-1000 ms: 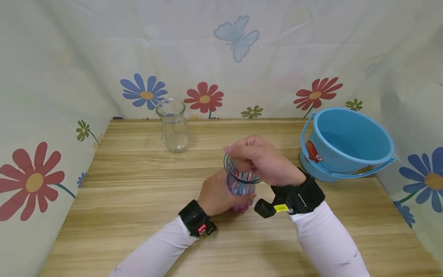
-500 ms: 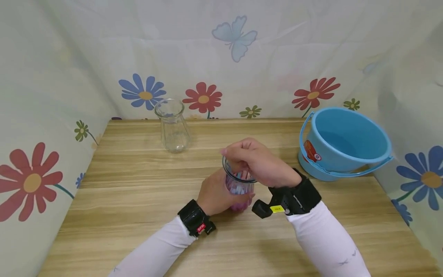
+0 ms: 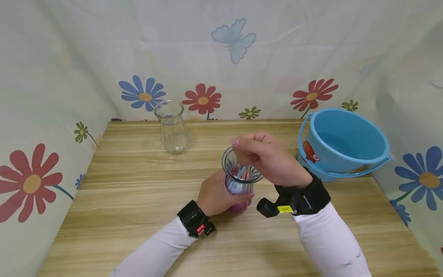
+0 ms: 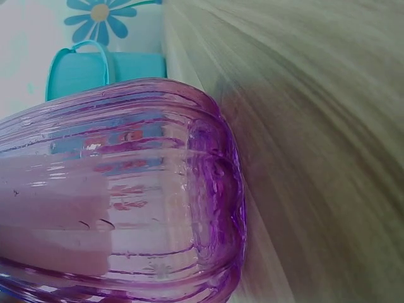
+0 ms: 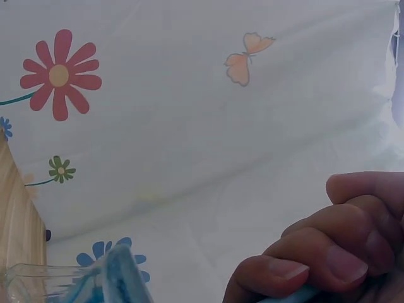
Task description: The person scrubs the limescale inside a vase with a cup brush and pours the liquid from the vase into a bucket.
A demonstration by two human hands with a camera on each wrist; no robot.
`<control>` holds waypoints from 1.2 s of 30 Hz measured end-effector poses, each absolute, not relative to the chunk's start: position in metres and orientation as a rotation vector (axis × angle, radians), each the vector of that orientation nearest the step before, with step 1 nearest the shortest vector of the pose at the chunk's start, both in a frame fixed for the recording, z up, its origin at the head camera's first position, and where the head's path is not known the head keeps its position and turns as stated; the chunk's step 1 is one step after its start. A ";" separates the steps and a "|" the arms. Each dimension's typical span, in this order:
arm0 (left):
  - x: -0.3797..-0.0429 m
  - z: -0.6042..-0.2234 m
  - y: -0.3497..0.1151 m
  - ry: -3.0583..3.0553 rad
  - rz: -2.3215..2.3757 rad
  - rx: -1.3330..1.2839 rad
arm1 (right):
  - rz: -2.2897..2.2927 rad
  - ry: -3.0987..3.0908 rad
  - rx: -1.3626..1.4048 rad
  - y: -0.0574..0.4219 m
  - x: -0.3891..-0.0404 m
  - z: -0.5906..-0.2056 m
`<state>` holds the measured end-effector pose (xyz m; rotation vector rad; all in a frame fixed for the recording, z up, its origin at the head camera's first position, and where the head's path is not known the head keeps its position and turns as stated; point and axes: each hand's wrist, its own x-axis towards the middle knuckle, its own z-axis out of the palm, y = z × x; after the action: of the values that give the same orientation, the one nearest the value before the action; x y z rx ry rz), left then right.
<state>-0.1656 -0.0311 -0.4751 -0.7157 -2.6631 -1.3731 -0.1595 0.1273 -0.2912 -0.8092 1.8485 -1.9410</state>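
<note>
My left hand [image 3: 215, 194] grips a ribbed glass vase [image 3: 238, 207], tinted blue at the rim and purple toward the base. In the left wrist view, the vase's thick purple base [image 4: 218, 196] stands close to the wooden tabletop. Over the vase mouth my right hand [image 3: 268, 159] has its fingers curled round a thin light-blue stick [image 3: 241, 172] that runs down inside the glass. A pale shape shows at the lower end of the stick through the ribbed wall; its kind I cannot tell. The right wrist view shows a bit of the light-blue stick [image 5: 297, 295] below the curled fingers.
A clear glass vase [image 3: 175, 134] stands at the back left of the wooden table [image 3: 138, 184]. To the right is a blue bucket [image 3: 315, 130] with its handle lowered. A flower-printed curtain [image 3: 166, 46] encloses the back and sides.
My right hand dipped slightly left, then rose and shifted right; more of the vase mouth and the stick shows now. My left hand keeps its hold on the vase.
</note>
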 end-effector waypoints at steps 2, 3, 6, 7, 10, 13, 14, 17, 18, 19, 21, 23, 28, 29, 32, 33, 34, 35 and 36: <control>-0.166 -0.475 -0.031 -2.658 -1.373 -0.723 | -1.954 1.837 -0.787 0.125 -0.161 -0.293; -0.166 -0.474 -0.031 -2.658 -1.371 -0.725 | -1.955 1.834 -0.774 0.124 -0.161 -0.295; -0.166 -0.473 -0.032 -2.656 -1.364 -0.718 | -1.936 1.835 -0.715 0.120 -0.163 -0.299; -0.166 -0.473 -0.032 -2.659 -1.359 -0.716 | -1.927 1.835 -0.694 0.119 -0.163 -0.300; -0.166 -0.472 -0.032 -2.668 -1.347 -0.703 | -1.896 1.840 -0.672 0.116 -0.165 -0.304; -0.166 -0.472 -0.033 -2.676 -1.352 -0.700 | -1.884 1.831 -0.669 0.113 -0.167 -0.308; -0.166 -0.472 -0.033 -2.678 -1.352 -0.699 | -1.881 1.827 -0.669 0.113 -0.167 -0.309; -0.166 -0.473 -0.033 -2.681 -1.363 -0.697 | -1.874 1.809 -0.672 0.111 -0.169 -0.310; -0.166 -0.473 -0.033 -2.682 -1.363 -0.698 | -1.869 1.806 -0.672 0.111 -0.169 -0.311; -0.167 -0.473 -0.033 -2.683 -1.362 -0.697 | -1.864 1.803 -0.672 0.111 -0.169 -0.311; -0.167 -0.473 -0.032 -2.684 -1.364 -0.696 | -1.849 1.795 -0.671 0.112 -0.170 -0.311; -0.166 -0.473 -0.032 -2.686 -1.362 -0.694 | -1.841 1.793 -0.670 0.112 -0.170 -0.312; -0.166 -0.472 -0.032 -2.686 -1.368 -0.701 | -1.890 1.829 -0.661 0.112 -0.168 -0.311; -0.166 -0.472 -0.032 -2.686 -1.371 -0.700 | -1.907 1.843 -0.662 0.112 -0.167 -0.311; -0.166 -0.473 -0.032 -2.685 -1.376 -0.693 | -1.963 1.883 -0.673 0.111 -0.164 -0.311; -0.166 -0.473 -0.032 -2.686 -1.370 -0.688 | -1.982 1.893 -0.674 0.111 -0.164 -0.311; -0.166 -0.473 -0.033 -2.686 -1.364 -0.684 | -2.002 1.903 -0.675 0.111 -0.163 -0.311; -0.166 -0.473 -0.032 -2.688 -1.357 -0.682 | -2.023 1.912 -0.671 0.111 -0.162 -0.311; -0.167 -0.472 -0.032 -2.690 -1.354 -0.681 | -2.045 1.917 -0.667 0.112 -0.162 -0.311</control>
<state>-0.1665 -0.0324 -0.4725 -0.6810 -2.6897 -1.3536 -0.1616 0.1115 -0.3112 -0.6675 1.9166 -2.0447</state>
